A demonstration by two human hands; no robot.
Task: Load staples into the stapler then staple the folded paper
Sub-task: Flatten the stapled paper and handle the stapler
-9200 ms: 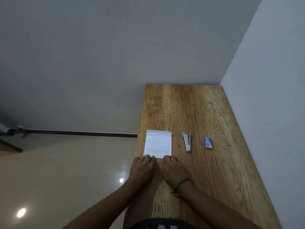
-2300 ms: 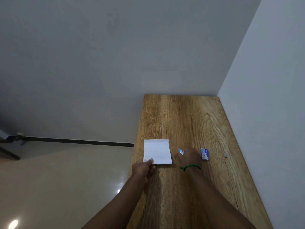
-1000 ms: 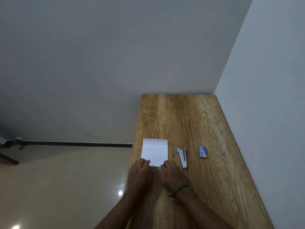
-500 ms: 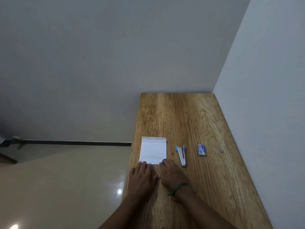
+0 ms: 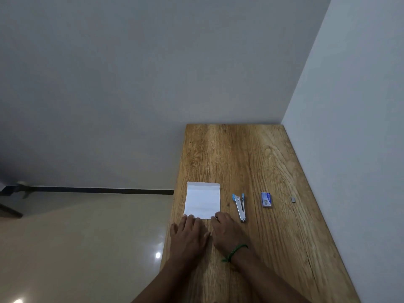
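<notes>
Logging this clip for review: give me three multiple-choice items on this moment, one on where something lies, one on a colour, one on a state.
1. What lies just right of the paper?
A. the stapler
B. the staple box
C. a mug

2. What colour is the band on the right wrist?
A. red
B. green
C. yellow

3. What are the hands doing?
A. lifting the stapler
B. resting flat at the paper's near edge
C. opening the staple box

Answers:
1 A: the stapler sits between the paper and the staple box.
2 B: the band is green.
3 B: the left hand and right hand lie flat on the table, fingertips at the paper's edge, holding nothing.
</notes>
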